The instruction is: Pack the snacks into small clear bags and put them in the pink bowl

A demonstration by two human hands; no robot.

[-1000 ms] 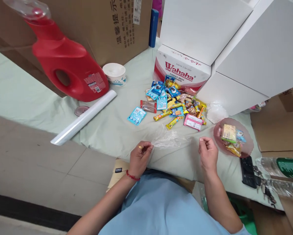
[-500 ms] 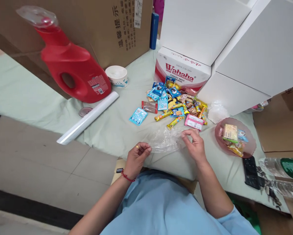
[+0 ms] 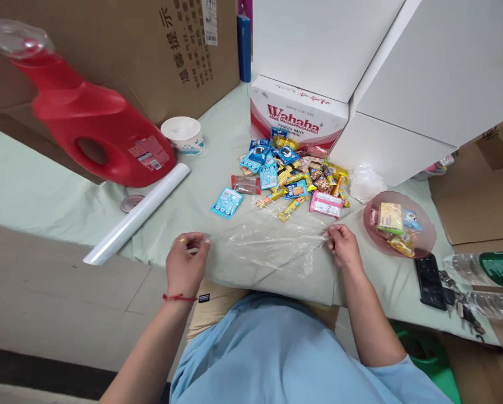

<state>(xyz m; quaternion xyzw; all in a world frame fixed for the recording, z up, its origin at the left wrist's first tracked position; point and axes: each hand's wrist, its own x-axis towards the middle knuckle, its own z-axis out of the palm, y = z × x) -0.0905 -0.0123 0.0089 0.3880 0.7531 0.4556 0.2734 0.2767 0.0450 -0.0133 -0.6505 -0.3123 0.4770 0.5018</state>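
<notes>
A thin, clear plastic film (image 3: 272,247) is stretched out over the near side of the cloth-covered table, between my two hands. My left hand (image 3: 187,261), with a ring and a red cord bracelet, pinches its left end between thumb and fingers. At the other end, my right hand (image 3: 344,246) is closed on a gathered edge. Just beyond the film lies a pile of wrapped snacks (image 3: 295,174); a light-blue packet (image 3: 227,202) and a pink-and-white packet (image 3: 326,204) are closest to it.
A red jug (image 3: 104,129), a paper bowl (image 3: 183,136) and a white roll (image 3: 137,216) are on the left. To the right are a pink bowl (image 3: 423,235) of snacks, a phone (image 3: 430,283), keys (image 3: 461,306) and plastic bottles (image 3: 487,269). A Wahaha box (image 3: 299,115) stands behind.
My hands have moved apart, the left one farther to the left. The film has gone from bunched up to stretched wide. The whole view has shifted slightly.
</notes>
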